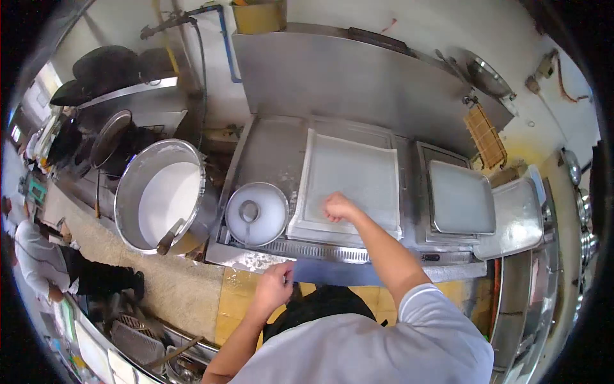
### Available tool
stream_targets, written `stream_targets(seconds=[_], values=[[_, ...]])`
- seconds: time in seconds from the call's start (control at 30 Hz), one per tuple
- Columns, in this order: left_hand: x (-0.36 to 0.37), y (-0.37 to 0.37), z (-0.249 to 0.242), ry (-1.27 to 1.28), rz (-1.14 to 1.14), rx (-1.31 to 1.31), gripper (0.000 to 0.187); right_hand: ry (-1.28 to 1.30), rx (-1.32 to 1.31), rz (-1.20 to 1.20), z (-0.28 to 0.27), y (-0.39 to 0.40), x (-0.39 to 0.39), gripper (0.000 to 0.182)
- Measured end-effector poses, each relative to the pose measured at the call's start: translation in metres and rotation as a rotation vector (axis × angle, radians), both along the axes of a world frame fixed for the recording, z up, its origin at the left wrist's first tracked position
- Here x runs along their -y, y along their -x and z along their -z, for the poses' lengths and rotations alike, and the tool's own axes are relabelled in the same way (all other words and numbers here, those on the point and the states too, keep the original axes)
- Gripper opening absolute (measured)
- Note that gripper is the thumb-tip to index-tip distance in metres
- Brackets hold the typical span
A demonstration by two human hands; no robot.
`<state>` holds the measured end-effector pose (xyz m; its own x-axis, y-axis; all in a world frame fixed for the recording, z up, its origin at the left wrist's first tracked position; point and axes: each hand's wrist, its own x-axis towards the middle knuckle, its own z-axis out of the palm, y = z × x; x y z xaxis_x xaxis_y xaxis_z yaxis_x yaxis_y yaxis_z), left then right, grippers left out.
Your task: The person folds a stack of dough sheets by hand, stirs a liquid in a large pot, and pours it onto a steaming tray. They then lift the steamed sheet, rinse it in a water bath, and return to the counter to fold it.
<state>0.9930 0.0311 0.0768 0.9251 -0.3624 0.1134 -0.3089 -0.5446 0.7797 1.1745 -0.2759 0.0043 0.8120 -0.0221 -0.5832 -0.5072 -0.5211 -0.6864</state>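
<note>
The right hand (338, 207) is closed into a loose fist, knuckles up, resting on the near part of a large white rectangular cloth-covered steaming frame (348, 176) that lies flat on the steel counter (268, 150); whether the fingers pinch anything at the frame's surface cannot be told. The left hand (276, 285) is lower and nearer the body, fingers curled against the front edge of the counter, touching the metal lip just below a perforated drain strip (313, 251). Just left of the right hand, and above the left hand, sits a small round steel bowl of white batter (257, 214) with a metal ladle (248, 212) standing in it. Farther left of both hands is a big round aluminium pot of white liquid (161, 195) with a wooden-handled scoop (169, 235) leaning on its rim. To the right of the right hand lie two square steel trays (462, 197), one beside the other, well apart from the fist. A person in a white shirt (35, 256) crouches on the floor far to the left.
</note>
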Motion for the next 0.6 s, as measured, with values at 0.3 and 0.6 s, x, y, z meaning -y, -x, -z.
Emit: stream_targets(seconds=[0.3, 0.6], values=[[0.027, 0.024, 0.022, -0.031, -0.143, -0.080, 0.021, 0.063, -0.051, -0.290, 0.022, -0.002, -0.009, 0.016], [0.117, 0.007, -0.001, -0.047, 0.014, -0.058, 0.022, 0.204, 0.232, -0.696, 0.050, -0.015, -0.018, 0.024]])
